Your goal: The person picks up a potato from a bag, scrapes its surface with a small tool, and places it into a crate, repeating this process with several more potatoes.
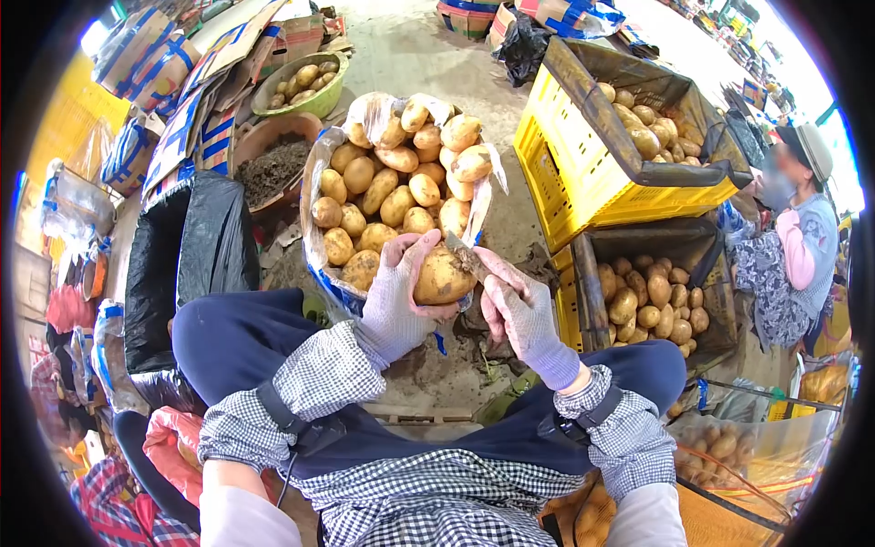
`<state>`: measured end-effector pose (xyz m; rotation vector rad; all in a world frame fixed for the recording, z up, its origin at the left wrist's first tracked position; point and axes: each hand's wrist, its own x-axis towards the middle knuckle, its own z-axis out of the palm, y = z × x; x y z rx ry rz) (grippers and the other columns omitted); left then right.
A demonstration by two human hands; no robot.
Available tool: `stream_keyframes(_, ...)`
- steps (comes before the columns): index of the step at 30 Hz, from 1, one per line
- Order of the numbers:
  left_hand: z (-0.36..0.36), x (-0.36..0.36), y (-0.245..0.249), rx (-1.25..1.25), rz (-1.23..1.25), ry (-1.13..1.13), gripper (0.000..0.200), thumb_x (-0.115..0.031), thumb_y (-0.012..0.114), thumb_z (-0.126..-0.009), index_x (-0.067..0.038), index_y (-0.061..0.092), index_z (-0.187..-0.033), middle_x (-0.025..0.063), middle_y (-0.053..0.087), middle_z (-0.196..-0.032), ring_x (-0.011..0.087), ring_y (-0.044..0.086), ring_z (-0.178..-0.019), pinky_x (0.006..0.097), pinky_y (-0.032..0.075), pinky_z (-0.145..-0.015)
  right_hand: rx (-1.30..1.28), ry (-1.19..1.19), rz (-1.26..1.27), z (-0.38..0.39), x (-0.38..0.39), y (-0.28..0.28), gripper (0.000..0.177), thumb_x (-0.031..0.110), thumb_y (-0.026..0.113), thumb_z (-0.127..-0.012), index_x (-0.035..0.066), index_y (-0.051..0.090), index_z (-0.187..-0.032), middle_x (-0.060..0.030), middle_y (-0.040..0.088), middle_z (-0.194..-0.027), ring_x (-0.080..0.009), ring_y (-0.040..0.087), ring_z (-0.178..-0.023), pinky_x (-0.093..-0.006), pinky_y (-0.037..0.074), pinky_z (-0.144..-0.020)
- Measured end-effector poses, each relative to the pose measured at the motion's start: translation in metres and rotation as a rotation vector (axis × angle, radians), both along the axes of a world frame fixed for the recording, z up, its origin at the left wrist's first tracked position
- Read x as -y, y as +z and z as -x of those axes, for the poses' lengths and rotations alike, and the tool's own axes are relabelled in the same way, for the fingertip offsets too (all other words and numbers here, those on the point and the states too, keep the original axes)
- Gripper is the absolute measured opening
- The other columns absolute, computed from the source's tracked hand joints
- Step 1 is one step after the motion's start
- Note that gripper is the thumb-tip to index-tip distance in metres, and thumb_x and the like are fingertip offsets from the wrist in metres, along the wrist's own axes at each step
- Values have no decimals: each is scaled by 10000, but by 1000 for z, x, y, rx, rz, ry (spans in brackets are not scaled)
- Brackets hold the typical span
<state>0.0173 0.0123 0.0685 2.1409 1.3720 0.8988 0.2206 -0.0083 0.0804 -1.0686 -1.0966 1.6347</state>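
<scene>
Trimming looks underway: the gloved left hand [394,305] grips a tan oval potato [443,278], and the right hand [519,314] has its fingers clenched round a small knife [466,256] against it. The next cut probably needs the potato turned.

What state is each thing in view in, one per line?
Potato: held in left hand, blade on it.
Knife: gripped in right hand.
Sack: open, heaped with potatoes.
Upper crate: lined, part full.
Lower crate: lined, part full.
Green basin: part full.
</scene>
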Motion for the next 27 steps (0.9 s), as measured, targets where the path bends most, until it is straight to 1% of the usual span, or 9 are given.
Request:
stream_keyframes(2, 4, -1, -5, -20, 15, -5, 996, -181, 880, -615, -85, 363, -1460, 179, 403, -1310, 349, 468, -1205, 400, 428, -1032, 25, -26, 4, 3, 0, -10, 421, 116, 478, -1022, 7, 467, -1429, 1, 518, -662, -43, 441, -504, -184, 390, -455)
stream_keyframes(5, 4, -7, -8, -8, 86, 13, 1004, -165, 872, -626, -67, 344, -1475, 193, 401, -1315, 352, 477, -1198, 392, 426, -1038, -64, 179, -70, 15, 13, -13, 418, 65, 473, -1012, 27, 478, -1429, 21, 534, -697, -37, 458, -554, -184, 414, -488)
stream_keyframes(9, 6, -6, -5, 2, 84, 63, 978, -186, 872, -637, -29, 356, -1453, 224, 409, -1313, 367, 484, -1191, 401, 417, -1045, 25, -8, -121, 9, 5, -18, 412, 16, 465, -998, 51, 515, -1406, 12, 565, -722, -48, 448, -572, -190, 420, -522)
stream_keyframes(14, 8, -10, -9, 102, 34, 73, 942, -285, 896, -630, -42, 426, -1409, 208, 457, -1310, 356, 463, -1230, 431, 376, -1077, 106, 86, -372, 26, 17, -31, 414, -23, 473, -970, 30, 551, -1373, -3, 587, -822, -38, 471, -644, -182, 431, -595)
stream_keyframes(18, 6, -5, 2, 75, 70, 101, 905, -205, 892, -630, -53, 441, -1400, 192, 457, -1308, 362, 470, -1217, 435, 395, -1060, -42, -66, -209, 9, 4, -11, 410, 81, 461, -1018, 34, 489, -1424, 10, 532, -691, -45, 467, -567, -180, 402, -498)
stream_keyframes(19, 9, -5, 0, 46, -81, 31, 888, -164, 886, -630, -55, 447, -1394, 179, 459, -1309, 361, 478, -1207, 427, 410, -1045, 4, -153, -133, 4, -4, -9, 415, 121, 440, -1034, 33, 466, -1438, 6, 519, -665, -47, 445, -499, -189, 377, -450)
stream_keyframes(21, 8, -3, -2, 2, -338, -53, 829, -67, 858, -606, -63, 491, -1349, 146, 481, -1283, 367, 510, -1185, 434, 453, -1005, -52, -135, 9, -7, -14, -5, 411, 160, 454, -1039, 4, 476, -1419, 0, 513, -634, -60, 429, -448, -196, 359, -419)
stream_keyframes(25, 19, -10, -8, -99, -544, -232, 746, -59, 835, -559, -79, 565, -1254, 140, 500, -1243, 387, 532, -1193, 510, 467, -984, -116, -57, 79, -7, -14, 2, 422, 178, 488, -1033, -14, 480, -1409, 5, 510, -619, -62, 426, -429, -208, 357, -398)
stream_keyframes(27, 20, -8, -11, -99, -509, -218, 793, -26, 818, -535, -97, 553, -1279, 133, 500, -1260, 382, 525, -1208, 491, 465, -994, -105, -32, 41, -2, -9, 2, 421, 169, 492, -1031, -13, 479, -1410, 4, 512, -622, -61, 423, -426, -209, 361, -397)
